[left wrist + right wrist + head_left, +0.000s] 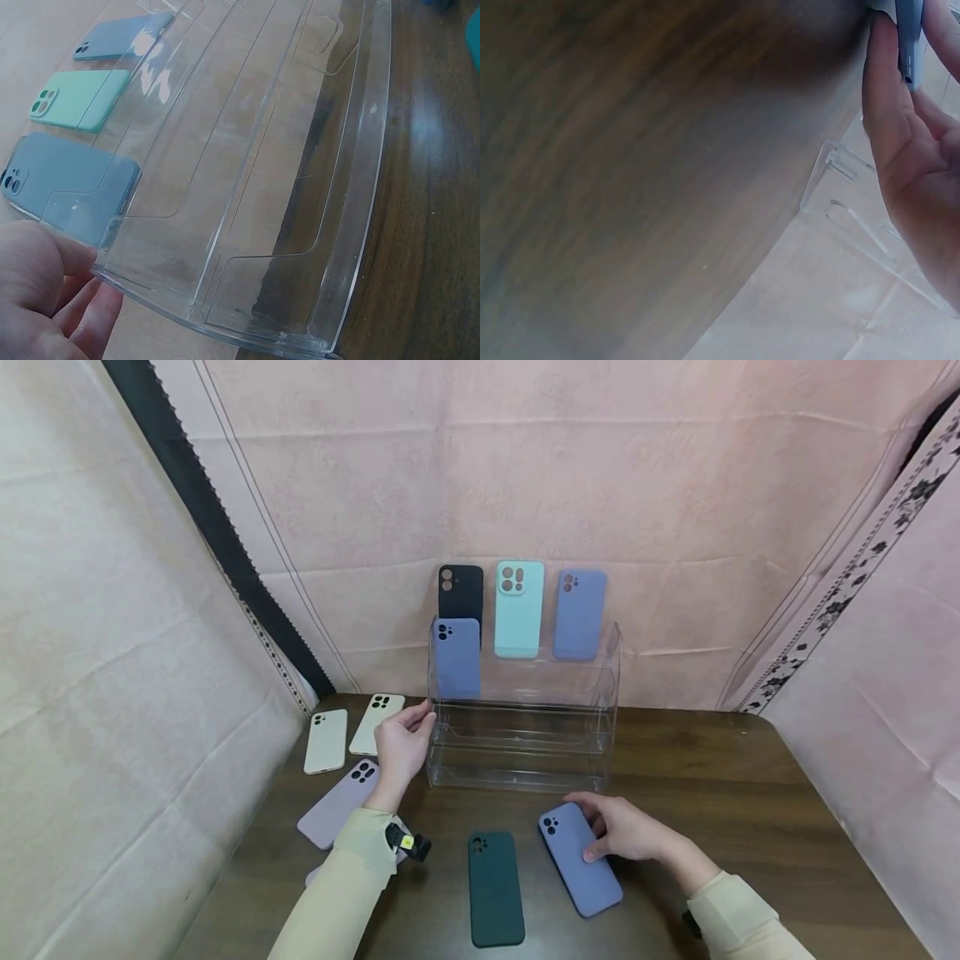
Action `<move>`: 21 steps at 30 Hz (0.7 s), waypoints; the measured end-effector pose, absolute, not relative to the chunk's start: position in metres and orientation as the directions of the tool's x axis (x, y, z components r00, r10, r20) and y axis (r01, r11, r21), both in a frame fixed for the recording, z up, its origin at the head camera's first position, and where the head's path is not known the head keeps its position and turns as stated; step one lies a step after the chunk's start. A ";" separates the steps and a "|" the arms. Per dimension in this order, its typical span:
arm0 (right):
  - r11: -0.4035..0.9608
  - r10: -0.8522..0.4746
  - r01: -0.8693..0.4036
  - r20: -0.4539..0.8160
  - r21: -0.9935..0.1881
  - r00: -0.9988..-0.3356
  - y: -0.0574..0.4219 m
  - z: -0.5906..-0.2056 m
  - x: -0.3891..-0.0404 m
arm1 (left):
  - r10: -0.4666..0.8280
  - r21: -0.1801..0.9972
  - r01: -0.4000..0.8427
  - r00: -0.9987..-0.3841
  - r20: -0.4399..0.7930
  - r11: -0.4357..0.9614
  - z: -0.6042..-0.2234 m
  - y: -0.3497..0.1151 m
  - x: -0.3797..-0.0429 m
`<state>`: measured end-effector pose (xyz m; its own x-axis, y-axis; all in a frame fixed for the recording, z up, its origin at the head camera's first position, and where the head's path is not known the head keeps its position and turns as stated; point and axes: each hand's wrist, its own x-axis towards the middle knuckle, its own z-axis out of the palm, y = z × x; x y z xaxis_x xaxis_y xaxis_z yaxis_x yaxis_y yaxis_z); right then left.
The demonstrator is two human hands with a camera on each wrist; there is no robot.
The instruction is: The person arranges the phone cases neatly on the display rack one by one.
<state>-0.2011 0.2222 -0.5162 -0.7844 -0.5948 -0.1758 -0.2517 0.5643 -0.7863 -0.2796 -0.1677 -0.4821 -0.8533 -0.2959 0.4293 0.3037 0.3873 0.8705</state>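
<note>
My right hand point(618, 828) holds a blue-purple phone case point(579, 860) by its edges, thumb on the near side, low over the table. In the right wrist view the case point(910, 45) shows edge-on between the fingers. The left hand point(405, 739) pinches the left side of a clear tiered display stand point(525, 777); the left wrist view has the thumb and fingers right at its side wall. On the stand's upper tiers are a black case point(461, 589), a mint case point(519, 610) and two blue cases point(581, 614), one of them in front of the black.
A dark green case point(497, 889) lies on the wooden table point(697, 760) left of the held one. Two white cases point(326, 742) and a lilac case point(337, 806) lie at the left; another lilac one is mostly hidden under the left forearm. Cloth walls point(675, 485) enclose the table.
</note>
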 end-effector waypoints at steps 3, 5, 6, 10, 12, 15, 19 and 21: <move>0.534 -0.580 -0.216 -0.168 -0.818 -0.797 0.223 -0.514 -0.202 | -0.293 0.871 0.302 -0.855 0.428 0.388 -0.480 -0.167 -0.281; 0.509 -0.582 -0.204 -0.160 -0.836 -0.797 0.224 -0.511 -0.203 | -0.294 0.871 0.303 -0.854 0.428 0.387 -0.478 -0.167 -0.281; 0.499 -0.586 -0.205 -0.153 -0.842 -0.796 0.225 -0.510 -0.203 | -0.296 0.871 0.303 -0.854 0.429 0.388 -0.477 -0.167 -0.280; 0.455 -0.595 -0.194 -0.134 -0.869 -0.793 0.227 -0.505 -0.205 | -0.297 0.870 0.300 -0.853 0.428 0.391 -0.477 -0.168 -0.277; 0.423 -0.594 -0.175 -0.126 -0.889 -0.794 0.228 -0.501 -0.206 | -0.294 0.870 0.298 -0.856 0.426 0.393 -0.478 -0.168 -0.277; 0.381 -0.598 -0.158 -0.112 -0.911 -0.794 0.229 -0.496 -0.208 | -0.293 0.871 0.297 -0.857 0.424 0.391 -0.479 -0.168 -0.277; 0.341 -0.613 -0.167 -0.085 -0.925 -0.785 0.230 -0.489 -0.210 | -0.299 0.875 0.297 -0.856 0.421 0.382 -0.480 -0.168 -0.277; 0.319 -0.617 -0.176 -0.063 -0.931 -0.784 0.229 -0.485 -0.211 | -0.298 0.877 0.297 -0.857 0.419 0.378 -0.480 -0.167 -0.277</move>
